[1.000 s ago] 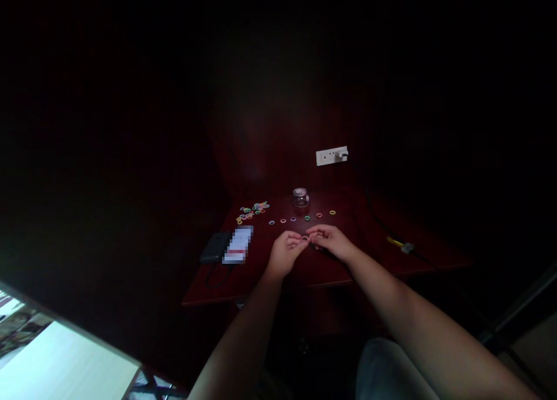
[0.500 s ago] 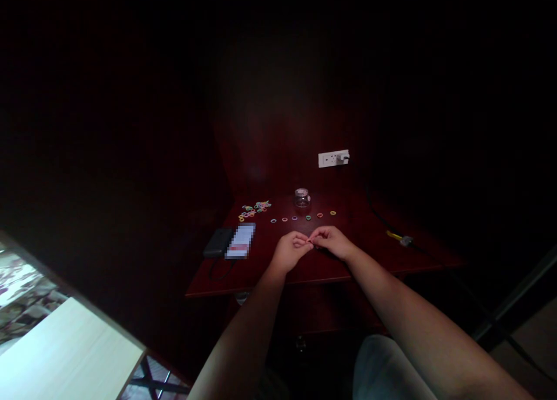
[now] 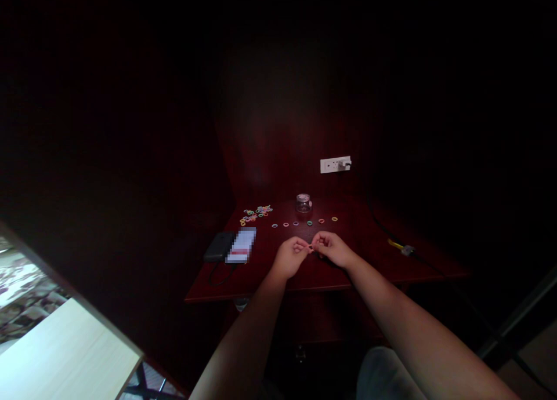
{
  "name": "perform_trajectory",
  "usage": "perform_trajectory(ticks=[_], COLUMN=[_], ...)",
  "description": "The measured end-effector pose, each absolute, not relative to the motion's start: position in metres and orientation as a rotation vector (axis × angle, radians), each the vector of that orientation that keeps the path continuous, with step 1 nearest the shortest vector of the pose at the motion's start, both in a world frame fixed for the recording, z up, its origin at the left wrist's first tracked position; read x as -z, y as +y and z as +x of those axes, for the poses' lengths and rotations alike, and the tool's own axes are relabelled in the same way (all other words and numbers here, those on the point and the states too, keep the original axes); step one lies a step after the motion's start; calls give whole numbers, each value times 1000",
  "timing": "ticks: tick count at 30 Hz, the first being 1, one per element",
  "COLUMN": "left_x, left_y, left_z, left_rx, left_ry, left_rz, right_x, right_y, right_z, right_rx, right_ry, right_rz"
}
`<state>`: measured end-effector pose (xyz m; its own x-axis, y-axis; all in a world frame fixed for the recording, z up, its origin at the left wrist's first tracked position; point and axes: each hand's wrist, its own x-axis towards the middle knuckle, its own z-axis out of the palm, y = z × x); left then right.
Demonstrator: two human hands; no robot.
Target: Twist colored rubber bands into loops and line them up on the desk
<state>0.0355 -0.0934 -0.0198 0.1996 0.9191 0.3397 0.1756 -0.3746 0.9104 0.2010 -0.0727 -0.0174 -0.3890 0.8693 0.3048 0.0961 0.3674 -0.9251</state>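
Observation:
My left hand (image 3: 292,255) and my right hand (image 3: 332,248) meet over the front part of the dark red table (image 3: 261,284). Both are closed in a pinch on a small pinkish hair tie (image 3: 310,247), which spans the short gap between the fingertips. Beyond them several hair ties lie spaced out in a row, among them a green hair tie (image 3: 310,223) and a yellow hair tie (image 3: 335,219) at the right end. A loose pile of coloured hair ties (image 3: 260,211) spreads at the back left.
Behind the row stands a small clear jar (image 3: 303,203). On the left lie a phone (image 3: 241,245) with a blurred screen and a black box-shaped device (image 3: 218,246) with a cable. A yellow-ended cable (image 3: 395,244) lies right; a wall socket (image 3: 335,164) holds a plug.
The fingertips have drawn slightly apart, so the hair tie between them shows more clearly. The whole view has shifted a little; the row and pile keep their layout.

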Motion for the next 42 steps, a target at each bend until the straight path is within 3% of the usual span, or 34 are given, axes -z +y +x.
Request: perform_trajectory(ticks=[8, 42], left_x=[20, 13], left_y=[-92, -98], left_z=[36, 37], left_rx=[-1260, -1209], left_ry=[1123, 973], left_rz=[1664, 1661], right_x=[7, 14], right_y=[-83, -77], right_z=[196, 198], right_rx=[-1269, -1117], right_ry=[-1720, -1716], right_rz=[-739, -877])
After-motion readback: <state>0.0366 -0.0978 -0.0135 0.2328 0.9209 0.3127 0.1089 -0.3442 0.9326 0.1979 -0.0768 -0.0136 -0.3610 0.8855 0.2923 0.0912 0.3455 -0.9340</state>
